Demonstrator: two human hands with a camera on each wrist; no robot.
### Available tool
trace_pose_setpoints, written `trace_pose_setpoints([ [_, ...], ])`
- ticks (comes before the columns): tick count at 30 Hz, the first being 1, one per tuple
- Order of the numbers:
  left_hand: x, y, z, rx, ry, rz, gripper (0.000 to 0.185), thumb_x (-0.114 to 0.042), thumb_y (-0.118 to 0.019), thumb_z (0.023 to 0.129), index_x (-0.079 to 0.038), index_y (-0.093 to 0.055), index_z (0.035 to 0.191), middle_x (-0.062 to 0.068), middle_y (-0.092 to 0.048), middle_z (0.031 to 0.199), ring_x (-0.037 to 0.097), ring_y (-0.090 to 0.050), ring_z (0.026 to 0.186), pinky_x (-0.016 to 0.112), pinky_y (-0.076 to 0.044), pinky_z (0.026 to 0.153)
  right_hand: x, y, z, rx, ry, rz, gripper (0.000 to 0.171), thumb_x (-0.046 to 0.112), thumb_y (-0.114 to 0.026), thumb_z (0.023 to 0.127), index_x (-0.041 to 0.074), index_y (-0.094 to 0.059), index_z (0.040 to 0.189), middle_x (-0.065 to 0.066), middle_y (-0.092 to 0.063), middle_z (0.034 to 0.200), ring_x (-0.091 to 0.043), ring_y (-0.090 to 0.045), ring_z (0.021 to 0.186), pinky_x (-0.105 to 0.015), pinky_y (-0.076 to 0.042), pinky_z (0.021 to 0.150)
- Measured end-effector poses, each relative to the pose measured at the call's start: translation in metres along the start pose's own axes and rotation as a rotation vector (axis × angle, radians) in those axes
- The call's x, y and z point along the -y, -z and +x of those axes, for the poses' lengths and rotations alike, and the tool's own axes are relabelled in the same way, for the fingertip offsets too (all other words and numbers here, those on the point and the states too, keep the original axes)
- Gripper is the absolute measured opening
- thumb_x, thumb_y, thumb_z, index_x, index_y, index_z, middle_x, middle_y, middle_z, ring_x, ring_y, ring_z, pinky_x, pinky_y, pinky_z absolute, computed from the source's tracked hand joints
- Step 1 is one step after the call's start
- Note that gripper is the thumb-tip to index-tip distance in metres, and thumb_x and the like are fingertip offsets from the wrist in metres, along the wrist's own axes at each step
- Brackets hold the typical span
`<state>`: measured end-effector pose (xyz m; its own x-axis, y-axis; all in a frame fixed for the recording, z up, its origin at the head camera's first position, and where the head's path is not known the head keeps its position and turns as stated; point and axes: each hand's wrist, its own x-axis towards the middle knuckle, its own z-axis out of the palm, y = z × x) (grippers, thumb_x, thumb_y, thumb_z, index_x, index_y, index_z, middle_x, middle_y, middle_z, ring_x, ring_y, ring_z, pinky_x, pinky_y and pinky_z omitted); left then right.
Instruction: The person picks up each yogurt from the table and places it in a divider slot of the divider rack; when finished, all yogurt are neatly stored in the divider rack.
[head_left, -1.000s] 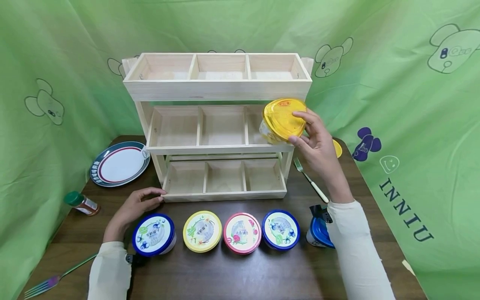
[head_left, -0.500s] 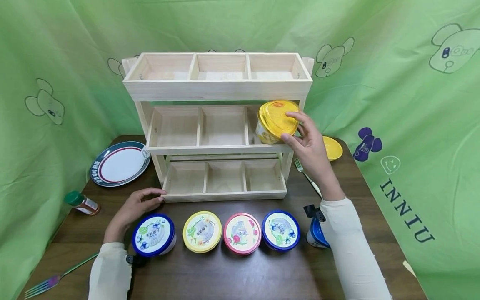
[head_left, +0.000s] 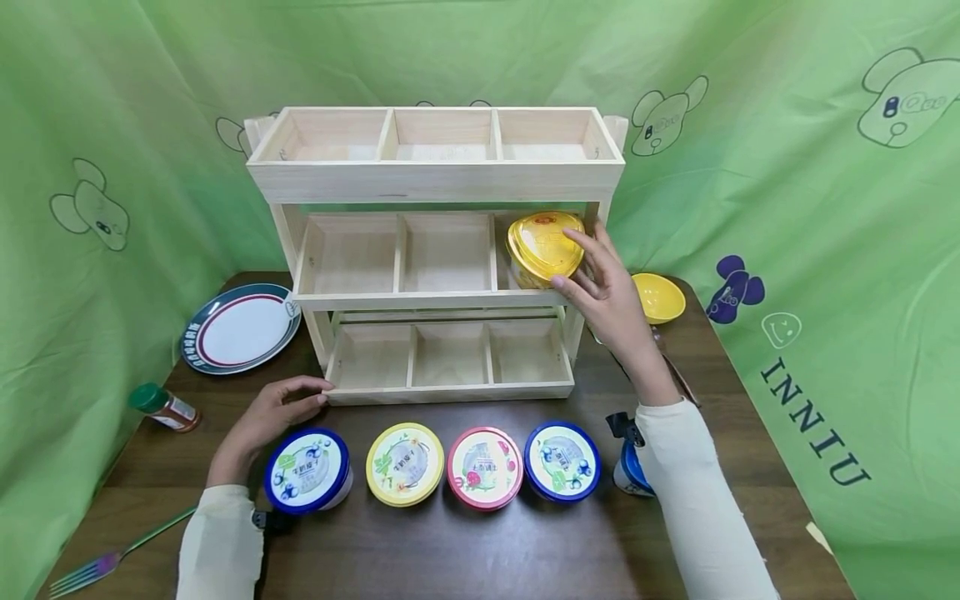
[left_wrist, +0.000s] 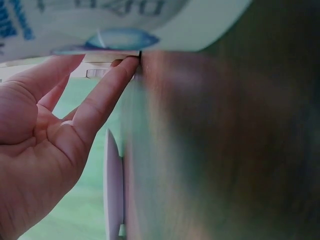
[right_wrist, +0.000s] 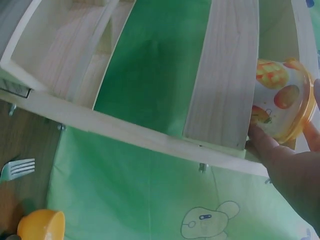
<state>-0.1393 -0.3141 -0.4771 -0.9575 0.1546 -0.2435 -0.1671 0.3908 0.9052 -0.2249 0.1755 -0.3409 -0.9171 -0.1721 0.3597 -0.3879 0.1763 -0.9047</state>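
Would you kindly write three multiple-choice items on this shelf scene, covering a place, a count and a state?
1. Where is the yellow-lidded cup?
A. middle shelf, right compartment
B. top shelf, left compartment
C. on the plate

2. How many lidded cups stand in the row in front of the wooden rack?
A. two
B. four
C. six

3. What is the left hand doing?
A. gripping a fork
B. lifting a cup
C. resting on the table, holding nothing

Answers: 1 A, the right hand holds it there; 2 B, blue, yellow, pink, blue lids; 3 C, fingers relaxed by the rack's base.
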Motion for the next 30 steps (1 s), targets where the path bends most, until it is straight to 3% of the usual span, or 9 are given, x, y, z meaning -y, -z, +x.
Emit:
trace_pose_setpoints([
  [6, -0.001, -0.001, 0.001, 0.001, 0.003, 0.012, 0.036, -0.016, -0.064, 0.111, 0.004, -0.065, 0.142, 0.026, -0.060, 0.145, 0.024, -0.066, 0.124, 0.024, -0.060, 0.096, 0.006, 0.010, -0.010, -0.068, 0.056, -0.120, 0.058, 0.006, -0.071, 0.106, 0.009, -0.052, 0.161, -0.007, -0.020, 0.179, -0.030, -0.035, 0.159, -0.046, -0.039, 0.125],
  [12, -0.002, 0.000, 0.003, -0.003, -0.013, 0.035, 0.037, -0.018, -0.065, 0.111, 0.002, -0.066, 0.142, 0.025, -0.062, 0.145, 0.027, -0.064, 0.125, 0.020, -0.058, 0.094, 0.016, 0.030, -0.020, -0.184, 0.111, -0.132, 0.046, 0.007, -0.067, 0.108, 0.004, -0.059, 0.153, 0.004, -0.032, 0.175, -0.034, -0.043, 0.155, -0.039, -0.046, 0.121],
  [25, -0.001, 0.002, 0.003, 0.002, 0.005, 0.065, 0.038, -0.020, -0.065, 0.112, 0.000, -0.066, 0.143, 0.024, -0.061, 0.147, 0.036, -0.060, 0.132, 0.022, -0.057, 0.095, 0.034, 0.088, -0.069, -0.468, 0.179, -0.235, 0.034, 0.009, -0.063, 0.109, 0.001, -0.069, 0.142, -0.007, -0.049, 0.165, -0.025, -0.056, 0.143, -0.035, -0.044, 0.123],
  [30, -0.001, 0.005, 0.002, 0.021, -0.002, 0.069, 0.038, -0.021, -0.066, 0.111, 0.001, -0.067, 0.142, 0.024, -0.063, 0.143, 0.036, -0.062, 0.128, 0.022, -0.058, 0.094, 0.032, 0.103, -0.095, -0.546, 0.161, -0.281, 0.033, 0.006, -0.063, 0.108, -0.003, -0.069, 0.139, -0.011, -0.052, 0.163, -0.024, -0.058, 0.140, -0.025, -0.049, 0.115],
])
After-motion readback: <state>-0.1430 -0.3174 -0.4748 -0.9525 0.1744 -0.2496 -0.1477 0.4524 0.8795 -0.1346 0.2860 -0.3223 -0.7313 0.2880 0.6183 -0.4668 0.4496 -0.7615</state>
